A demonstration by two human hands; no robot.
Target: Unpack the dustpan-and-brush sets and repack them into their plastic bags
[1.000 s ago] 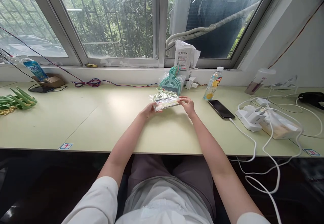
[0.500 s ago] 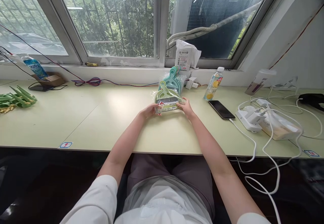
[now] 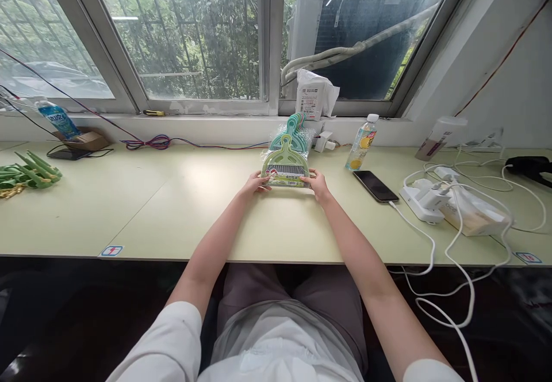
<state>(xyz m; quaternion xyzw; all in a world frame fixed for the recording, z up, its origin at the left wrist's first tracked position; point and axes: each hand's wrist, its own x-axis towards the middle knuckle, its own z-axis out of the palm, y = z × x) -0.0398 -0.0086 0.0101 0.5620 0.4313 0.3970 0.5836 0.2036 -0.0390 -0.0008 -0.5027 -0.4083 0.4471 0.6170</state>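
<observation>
A light-green mini dustpan and brush set [image 3: 285,162], sealed in clear plastic, stands upright on the pale green table [image 3: 172,198]. My left hand [image 3: 257,183] grips its lower left corner and my right hand [image 3: 318,182] grips its lower right corner. Directly behind it leans a row of several similar teal packaged sets [image 3: 294,131], against the window sill.
A drink bottle [image 3: 361,142] and a black phone [image 3: 375,186] lie to the right, then a white power strip [image 3: 425,205] with tangled cables. A white packet [image 3: 314,95] sits on the sill. Green clips [image 3: 26,170] and a blue bottle [image 3: 57,119] are at far left.
The packaged set was held tilted almost flat above the table; both hands have turned it upright and set its bottom edge down in front of the teal row.
</observation>
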